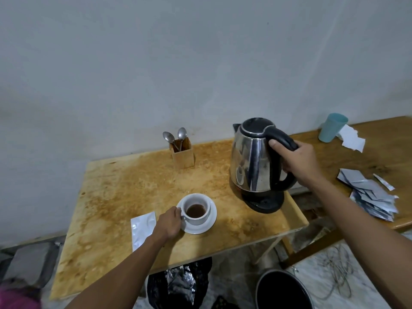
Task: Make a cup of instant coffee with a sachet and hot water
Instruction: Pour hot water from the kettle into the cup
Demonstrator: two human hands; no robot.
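Observation:
A white cup (196,210) with brown coffee powder at its bottom stands on a white saucer (211,221) near the front of the wooden table (124,188). My left hand (169,223) grips the cup's handle from the left. A steel kettle (252,157) with a black lid and handle hovers slightly above its black base (265,202), tilted a little. My right hand (296,162) is wrapped around the kettle's handle. A silver sachet (141,228) lies flat just left of my left hand, partly hidden by my wrist.
A wooden holder (182,153) with two spoons stands at the back by the wall. On a second table to the right: a teal tumbler (332,128), torn white paper (351,139), a pile of silver sachets (372,195). Below: a black bin bag (178,284), a dark bucket (283,291).

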